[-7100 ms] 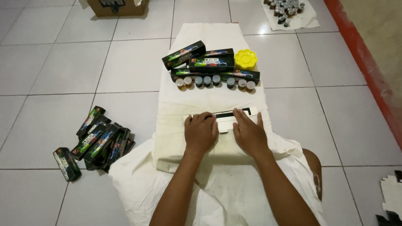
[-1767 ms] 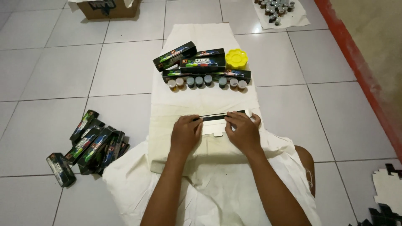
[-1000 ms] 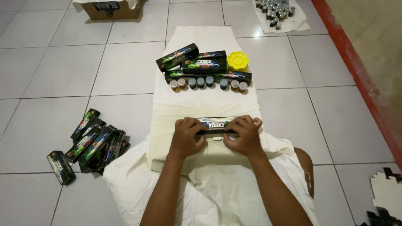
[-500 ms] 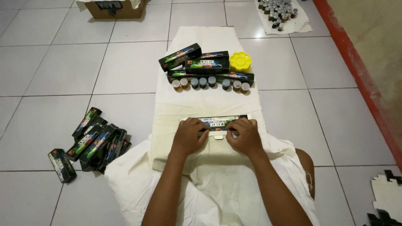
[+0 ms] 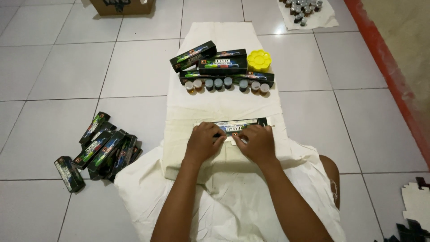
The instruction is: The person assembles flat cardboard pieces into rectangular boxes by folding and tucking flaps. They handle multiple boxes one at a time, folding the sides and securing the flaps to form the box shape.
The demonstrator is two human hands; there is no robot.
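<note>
Floor, left: pile of dark slim boxes (image 5: 96, 148). Centre, on cream cloth (image 5: 224, 105): left hand (image 5: 204, 141) and right hand (image 5: 256, 142), fingers curled, both pressing one flat carton (image 5: 237, 126). Beyond: stacked boxes (image 5: 210, 62), yellow palette (image 5: 259, 60).

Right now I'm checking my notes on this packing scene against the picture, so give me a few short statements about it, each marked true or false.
1. Both hands, left hand and right hand, rest on a long flat carton. True.
2. The yellow flower-shaped palette lies on the bare tiles. False: it sits on the white cloth, beside the stacked dark boxes.
3. A row of small paint pots stands in front of those boxes. True.
4. The pile of dark boxes on the floor lies to the person's right. False: it lies to their left.
</note>
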